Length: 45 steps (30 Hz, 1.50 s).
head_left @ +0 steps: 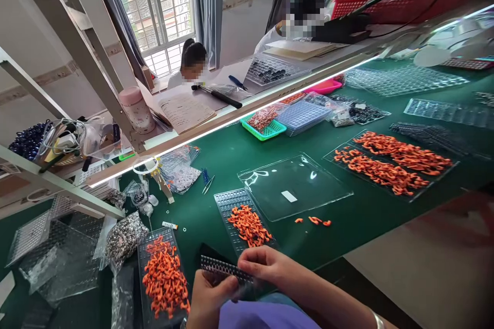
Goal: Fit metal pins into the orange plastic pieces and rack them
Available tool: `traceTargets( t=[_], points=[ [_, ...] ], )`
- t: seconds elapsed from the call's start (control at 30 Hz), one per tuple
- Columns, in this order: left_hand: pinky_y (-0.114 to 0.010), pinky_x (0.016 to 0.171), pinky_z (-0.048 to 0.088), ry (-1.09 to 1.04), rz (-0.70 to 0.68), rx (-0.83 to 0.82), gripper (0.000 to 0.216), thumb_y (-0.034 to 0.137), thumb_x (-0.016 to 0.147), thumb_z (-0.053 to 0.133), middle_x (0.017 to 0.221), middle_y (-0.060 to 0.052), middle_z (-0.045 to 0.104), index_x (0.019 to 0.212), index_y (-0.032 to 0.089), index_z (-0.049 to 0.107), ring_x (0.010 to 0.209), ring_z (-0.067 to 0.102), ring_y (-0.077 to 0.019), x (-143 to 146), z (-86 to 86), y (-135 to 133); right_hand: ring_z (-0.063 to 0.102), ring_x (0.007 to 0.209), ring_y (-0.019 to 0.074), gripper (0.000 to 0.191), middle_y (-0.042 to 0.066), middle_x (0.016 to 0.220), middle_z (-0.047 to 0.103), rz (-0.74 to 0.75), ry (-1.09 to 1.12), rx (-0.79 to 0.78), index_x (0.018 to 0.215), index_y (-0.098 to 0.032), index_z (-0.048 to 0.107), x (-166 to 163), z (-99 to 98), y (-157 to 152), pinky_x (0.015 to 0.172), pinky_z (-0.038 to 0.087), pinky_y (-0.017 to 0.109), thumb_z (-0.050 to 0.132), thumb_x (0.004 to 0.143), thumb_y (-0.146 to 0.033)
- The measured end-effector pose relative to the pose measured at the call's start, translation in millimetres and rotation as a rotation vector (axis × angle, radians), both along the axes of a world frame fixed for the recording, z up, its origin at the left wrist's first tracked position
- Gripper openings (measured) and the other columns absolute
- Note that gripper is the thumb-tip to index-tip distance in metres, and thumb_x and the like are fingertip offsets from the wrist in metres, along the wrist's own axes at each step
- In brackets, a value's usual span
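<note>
Close to my body, my left hand (213,293) grips one end of a dark strip with rows of small pale cells (224,267), its thumb on top. My right hand (266,266) pinches the other end; what lies under its fingertips is hidden. Just beyond the hands is a clear tray (231,200) with a heap of small orange curved pieces (250,226). To the left of my left hand, another clear tray (144,247) bears a larger heap of orange pieces (165,280).
A flat clear tray (297,185) lies ahead, a few loose orange pieces (314,220) beside it. Farther right, a tray holds two bands of orange pieces (401,151). Bagged beads (125,239) and tweezers (208,185) lie left. A lit shelf (231,128) crosses above; two people sit beyond.
</note>
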<state>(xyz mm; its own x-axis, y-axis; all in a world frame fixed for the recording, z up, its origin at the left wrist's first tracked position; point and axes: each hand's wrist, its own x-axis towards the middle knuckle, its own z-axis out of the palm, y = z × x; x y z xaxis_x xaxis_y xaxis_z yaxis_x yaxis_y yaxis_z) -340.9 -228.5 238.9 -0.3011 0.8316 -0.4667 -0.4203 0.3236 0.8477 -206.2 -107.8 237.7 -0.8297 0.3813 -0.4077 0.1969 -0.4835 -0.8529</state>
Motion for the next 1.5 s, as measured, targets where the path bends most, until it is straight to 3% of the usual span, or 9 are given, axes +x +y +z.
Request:
traceTargets(
  t=[0.4, 0.7, 0.93, 1.1, 1.23, 1.5],
  points=[
    [-0.027, 0.056, 0.038, -0.010, -0.085, 0.078, 0.042, 0.052, 0.064, 0.082, 0.055, -0.003, 0.059, 0.063, 0.012, 0.072, 0.054, 0.050, -0.0137, -7.6, -8.8, -3.9, 0.041, 0.051, 0.0092, 0.053, -0.006, 0.054, 0.052, -0.047, 0.007, 0.006, 0.067, -0.017, 0.060, -7.9, 4.1, -7.4, 0.052, 0.031, 0.024, 0.075, 0.068, -0.068],
    [-0.027, 0.060, 0.039, -0.036, -0.115, 0.140, 0.035, 0.043, 0.073, 0.078, 0.057, -0.003, 0.058, 0.061, 0.012, 0.069, 0.058, 0.051, -0.0140, -10.5, -13.3, -8.4, 0.052, 0.056, 0.0141, 0.055, 0.001, 0.062, 0.063, -0.005, -0.018, 0.023, 0.072, -0.018, 0.057, -7.5, 8.1, -13.3, 0.056, 0.035, 0.027, 0.069, 0.071, -0.071],
    [-0.026, 0.057, 0.040, 0.001, -0.105, 0.120, 0.041, 0.049, 0.080, 0.071, 0.057, -0.003, 0.059, 0.063, 0.011, 0.067, 0.056, 0.052, -0.0136, -8.6, -14.8, -10.1, 0.043, 0.056, 0.0132, 0.057, -0.003, 0.058, 0.051, -0.025, -0.043, 0.187, 0.067, -0.018, 0.056, -8.7, 14.4, -11.6, 0.055, 0.033, 0.027, 0.065, 0.071, -0.075],
    [-0.025, 0.057, 0.039, 0.047, -0.073, 0.094, 0.042, 0.049, 0.079, 0.072, 0.056, -0.002, 0.057, 0.061, 0.012, 0.065, 0.056, 0.050, -0.0123, -7.7, -16.0, -9.5, 0.044, 0.058, 0.0150, 0.051, -0.002, 0.060, 0.052, -0.041, -0.052, 0.265, 0.067, -0.020, 0.057, -8.4, 17.9, -13.5, 0.056, 0.033, 0.028, 0.062, 0.077, -0.070],
    [-0.026, 0.060, 0.040, 0.056, -0.082, 0.109, 0.040, 0.046, 0.079, 0.072, 0.058, -0.002, 0.058, 0.062, 0.012, 0.065, 0.058, 0.051, -0.0127, -8.0, -15.0, -9.5, 0.041, 0.056, 0.0137, 0.055, -0.003, 0.058, 0.050, -0.026, -0.056, 0.227, 0.067, -0.019, 0.054, -7.1, 13.9, -14.1, 0.054, 0.030, 0.028, 0.062, 0.074, -0.074],
    [-0.027, 0.063, 0.042, 0.030, -0.096, 0.135, 0.034, 0.041, 0.082, 0.071, 0.060, -0.003, 0.061, 0.066, 0.012, 0.068, 0.060, 0.053, -0.0142, -7.3, -17.4, -11.5, 0.046, 0.056, 0.0142, 0.056, 0.000, 0.060, 0.060, -0.014, -0.010, 0.053, 0.069, -0.019, 0.052, -5.8, 12.5, -15.1, 0.057, 0.031, 0.028, 0.065, 0.073, -0.074]
  ],
)
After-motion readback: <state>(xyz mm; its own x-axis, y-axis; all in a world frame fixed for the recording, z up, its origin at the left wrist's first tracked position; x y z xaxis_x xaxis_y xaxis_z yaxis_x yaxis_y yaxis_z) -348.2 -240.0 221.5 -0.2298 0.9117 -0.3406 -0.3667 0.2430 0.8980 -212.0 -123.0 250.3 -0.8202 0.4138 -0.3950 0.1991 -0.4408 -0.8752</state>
